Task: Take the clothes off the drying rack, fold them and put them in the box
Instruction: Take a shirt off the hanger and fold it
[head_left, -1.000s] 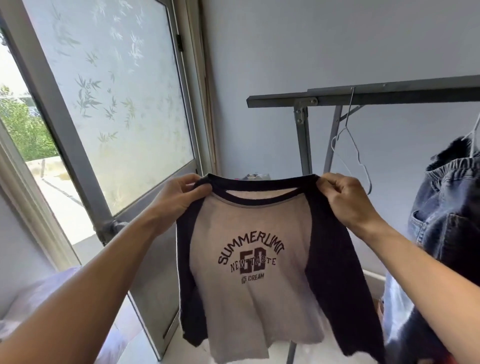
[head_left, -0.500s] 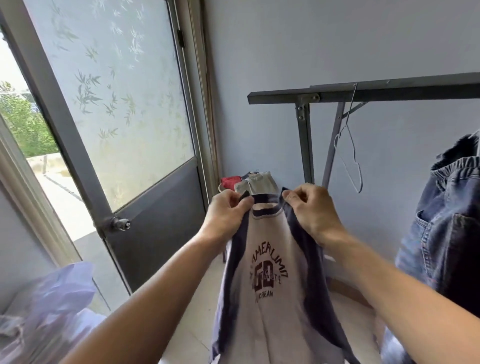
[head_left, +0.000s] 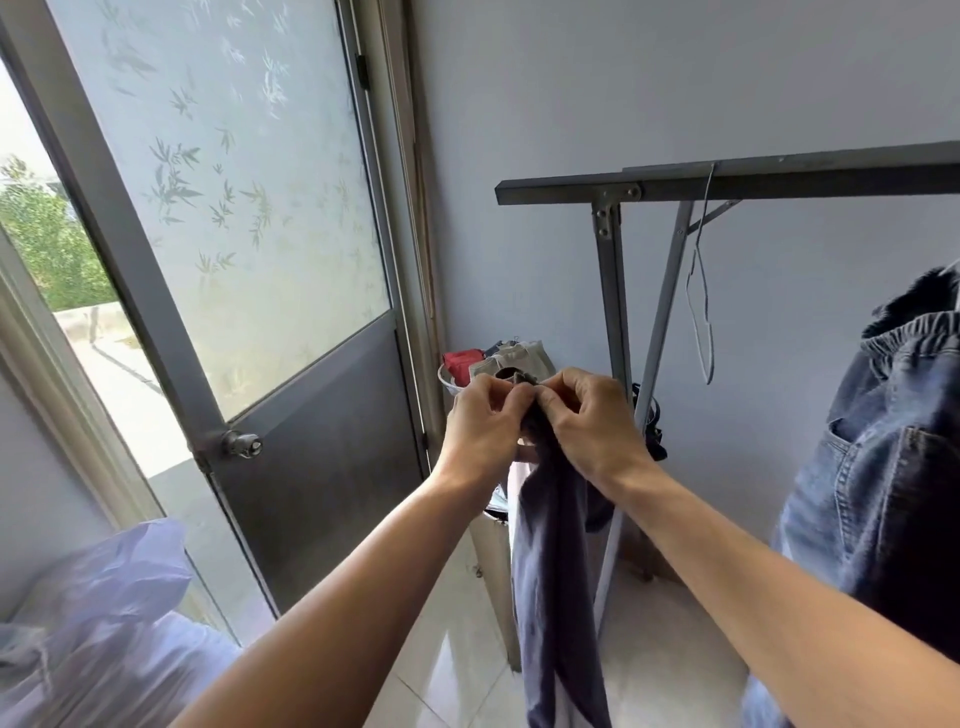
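Note:
A navy-and-grey raglan T-shirt (head_left: 558, 566) hangs folded lengthwise in front of me, its navy sleeves outward and its print hidden. My left hand (head_left: 485, 431) and my right hand (head_left: 584, 421) pinch its collar together, knuckles nearly touching. The grey metal drying rack (head_left: 779, 179) stands behind, with an empty wire hanger (head_left: 701, 291) on its bar. Blue denim jeans (head_left: 893, 467) hang at the right edge. A container (head_left: 448, 382) holding folded clothes, one red, sits behind my hands; most of it is hidden.
A door (head_left: 291, 312) with frosted glass and a round knob (head_left: 240, 444) stands open at the left. A pale plastic bag (head_left: 98, 623) lies at the lower left. White floor tiles (head_left: 457, 654) show below the shirt. The grey wall is close behind the rack.
My hands came together from shoulder-width apart, folding the shirt in half lengthwise. The printed front turned inward and the shirt now hangs as a narrow strip.

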